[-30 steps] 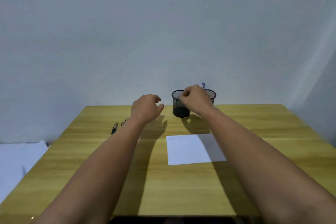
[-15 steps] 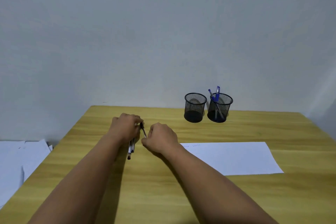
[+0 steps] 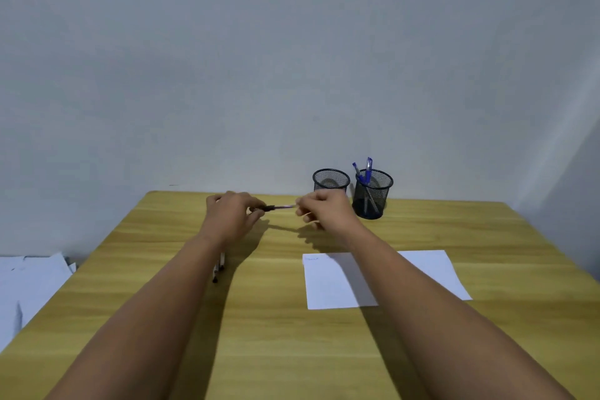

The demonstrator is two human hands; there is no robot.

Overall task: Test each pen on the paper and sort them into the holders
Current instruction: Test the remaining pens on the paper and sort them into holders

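Note:
A pen (image 3: 278,207) is held level above the wooden table (image 3: 259,334), between both hands. My left hand (image 3: 232,216) pinches its dark end and my right hand (image 3: 323,211) pinches its pale end. Two more pens (image 3: 218,268) lie on the table under my left forearm, partly hidden. A white sheet of paper (image 3: 334,282) with faint marks at its top left corner lies right of centre, partly under my right forearm. At the back stand two black mesh holders: the left holder (image 3: 331,180) looks empty, the right holder (image 3: 372,193) has blue pens in it.
A grey wall rises directly behind the table's far edge. White sheets of paper (image 3: 29,286) lie lower down, off the table's left side.
Both hands have risen from the table's left part and moved apart, the pen now stretched level between them. One second ago my right hand was at the holders.

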